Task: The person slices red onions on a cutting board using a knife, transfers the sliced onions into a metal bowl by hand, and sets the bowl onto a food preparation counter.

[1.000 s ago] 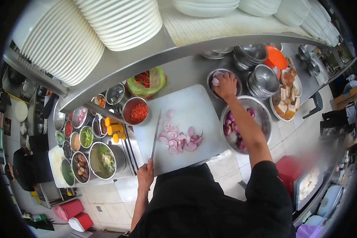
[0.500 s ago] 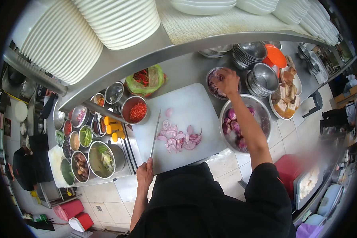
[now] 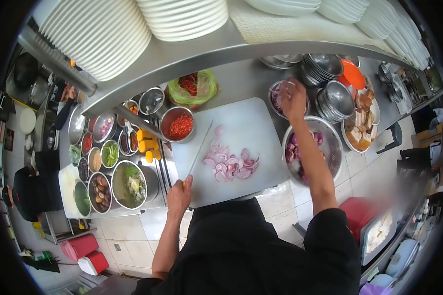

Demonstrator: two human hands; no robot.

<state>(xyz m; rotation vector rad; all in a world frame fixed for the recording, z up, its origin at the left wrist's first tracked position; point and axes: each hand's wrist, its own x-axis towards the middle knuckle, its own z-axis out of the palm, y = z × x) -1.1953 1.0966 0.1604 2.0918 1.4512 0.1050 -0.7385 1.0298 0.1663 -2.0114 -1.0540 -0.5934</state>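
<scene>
My left hand (image 3: 179,195) is closed round the handle of a knife (image 3: 202,147), whose long blade points away from me along the left part of the white cutting board (image 3: 266,128). Sliced red onion (image 3: 231,162) lies loose in the middle of the board. Beyond the board's far right corner, my right hand (image 3: 294,101) is over a small metal bowl (image 3: 272,105) of sliced onion, covering its right side. Its fingers look loosely spread, though partly hidden. Under my right forearm, whole peeled red onions (image 3: 292,150) sit in a perforated metal colander (image 3: 333,147).
Chopped red chilli fills a metal pot (image 3: 177,125) at the board's left edge, near a green bag (image 3: 194,88) of chillies. Further left stand several ingredient containers (image 3: 133,184). Stacked metal bowls (image 3: 335,101) are at right. A shelf (image 3: 182,59) with plates overhangs the counter.
The view has shifted, so the counter appears further right. My right hand has moved slightly right over the bowl, and more sliced onion shows there. My left hand still holds the knife.
</scene>
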